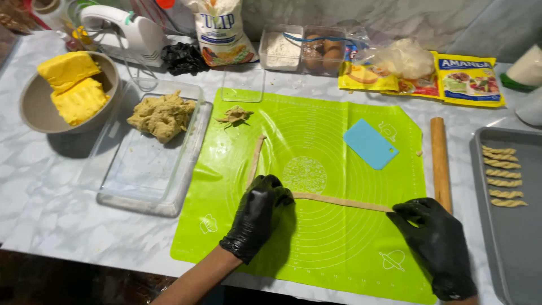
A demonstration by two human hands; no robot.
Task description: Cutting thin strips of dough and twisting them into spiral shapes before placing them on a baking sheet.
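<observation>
Both my hands wear black gloves over a green silicone baking mat (333,141). My left hand (259,212) presses down on the left end of a long thin dough strip (339,201) that lies across the mat. My right hand (435,237) pinches the strip's right end near the mat's right edge. A second dough strip (255,161) runs up and away from my left hand. A small scrap of dough (235,115) sits at the mat's far left corner.
A clear tray (141,175) holds a dough lump (162,116); a bowl (34,110) holds yellow butter blocks. A blue scraper (370,143), wooden rolling pin (440,161) and grey baking tray (508,237) with several twisted dough sticks lie right. Hand mixer, flour bag, eggs and packets line the back.
</observation>
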